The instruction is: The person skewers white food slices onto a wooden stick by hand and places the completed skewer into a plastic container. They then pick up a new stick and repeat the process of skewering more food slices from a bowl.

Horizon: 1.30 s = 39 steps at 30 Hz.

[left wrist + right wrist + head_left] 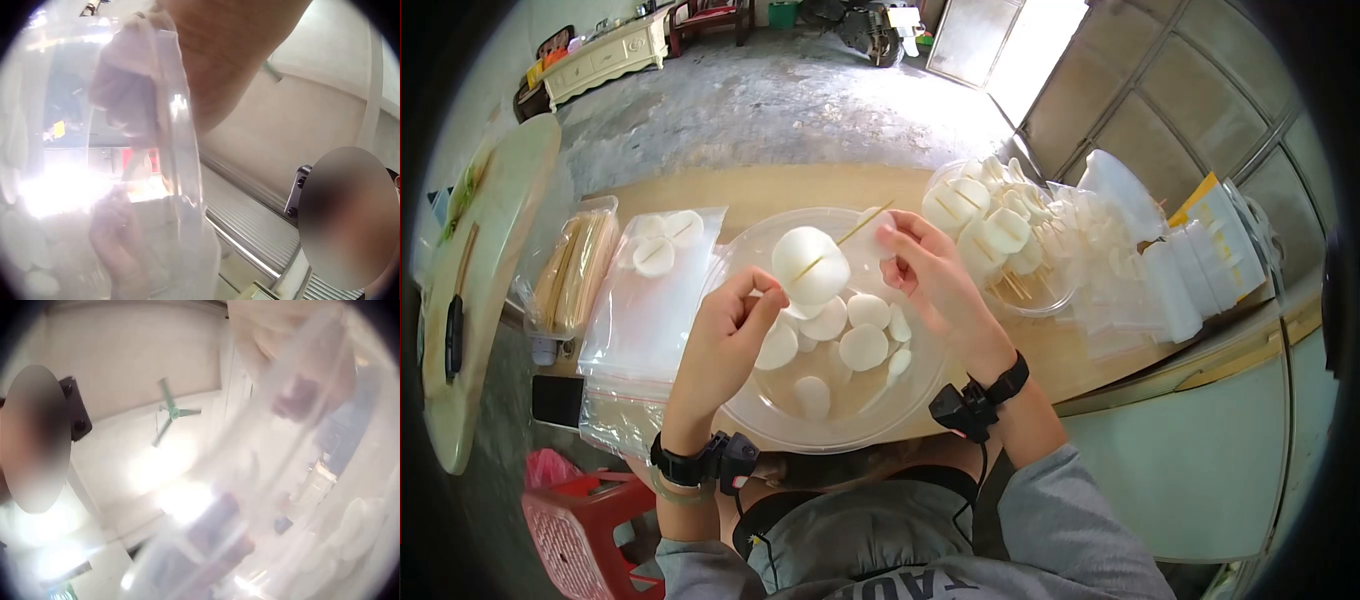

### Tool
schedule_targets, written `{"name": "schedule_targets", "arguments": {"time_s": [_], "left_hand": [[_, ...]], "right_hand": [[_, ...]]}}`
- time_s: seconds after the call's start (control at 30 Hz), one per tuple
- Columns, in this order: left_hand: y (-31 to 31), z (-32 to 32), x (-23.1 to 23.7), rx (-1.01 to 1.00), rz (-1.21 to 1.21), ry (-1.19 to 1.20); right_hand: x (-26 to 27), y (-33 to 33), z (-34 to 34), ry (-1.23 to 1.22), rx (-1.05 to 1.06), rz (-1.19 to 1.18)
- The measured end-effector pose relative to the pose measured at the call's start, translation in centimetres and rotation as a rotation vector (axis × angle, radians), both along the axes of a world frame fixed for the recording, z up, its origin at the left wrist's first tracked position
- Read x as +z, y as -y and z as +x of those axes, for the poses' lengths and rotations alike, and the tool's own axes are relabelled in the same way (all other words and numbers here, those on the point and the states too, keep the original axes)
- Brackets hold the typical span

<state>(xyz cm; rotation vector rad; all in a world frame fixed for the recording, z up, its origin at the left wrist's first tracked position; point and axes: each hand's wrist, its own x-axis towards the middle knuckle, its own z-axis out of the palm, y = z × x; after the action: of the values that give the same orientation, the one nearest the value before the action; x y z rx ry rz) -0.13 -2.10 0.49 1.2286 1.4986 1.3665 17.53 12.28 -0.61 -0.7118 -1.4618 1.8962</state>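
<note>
Left hand [735, 318] pinching the lower-left end of a thin stick [863, 224]; right hand [942, 280] pinching the edge of a thin white disc [866, 238]. Neither hand is released. In descending size: the wooden table [760, 185] bears a clear basin [870, 405] beneath both hands, with loose discs [864, 347] inside; to its right stands a tub [1055, 302] of skewered discs [1007, 230], to its left lies a plastic bag [635, 330]. A pair of overlapping discs [804, 245] is held above the basin, just beyond the left fingertips and between the hands. The stick shows in two aligned stretches, judged to be one length threaded through this pair; its long axis rises from lower left to upper right. The governing relation, as judged, is that its free end points toward the right hand, which is nearer that tip. The single disc lies alongside this end; whether the two touch cannot be told.
</note>
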Motion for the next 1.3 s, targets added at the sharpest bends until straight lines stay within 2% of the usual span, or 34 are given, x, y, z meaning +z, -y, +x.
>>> {"name": "schedule_targets", "arguments": {"time_s": [0.03, 0.07, 0.13, 0.17, 0.23, 0.33, 0.43, 1.3], "left_hand": [[0.0, 0.1, 0.1, -0.011, -0.029, -0.023], [-0.1, 0.2, 0.0, -0.018, -0.024, -0.027], [-0.2, 0.2, -0.3, 0.005, 0.008, -0.023], [-0.2, 0.3, -0.2, -0.002, 0.007, -0.029], [0.0, 0.4, 0.0, -0.008, 0.0, -0.123], [-0.1, 0.4, -0.3, -0.008, 0.007, -0.105], [-0.3, 0.5, 0.0, -0.02, -0.015, -0.112], [-0.1, 0.3, 0.0, -0.075, -0.003, -0.122]], "right_hand": [[-0.1, -0.4, 0.2, -0.214, -0.015, -0.144], [-0.3, -0.5, 0.4, -0.219, -0.022, -0.138], [-0.2, 0.0, 0.2, -0.386, -0.115, -0.331], [-0.2, -0.2, 0.3, -0.393, -0.121, -0.331], [-0.3, -0.6, 0.5, -0.533, -0.127, -0.449], [-1.1, -1.0, 0.7, -0.589, -0.065, -0.474], [-1.2, -1.1, 0.9, -0.616, -0.017, -0.468], [-1.1, -0.5, 0.7, -0.499, -0.071, -0.388]]}}
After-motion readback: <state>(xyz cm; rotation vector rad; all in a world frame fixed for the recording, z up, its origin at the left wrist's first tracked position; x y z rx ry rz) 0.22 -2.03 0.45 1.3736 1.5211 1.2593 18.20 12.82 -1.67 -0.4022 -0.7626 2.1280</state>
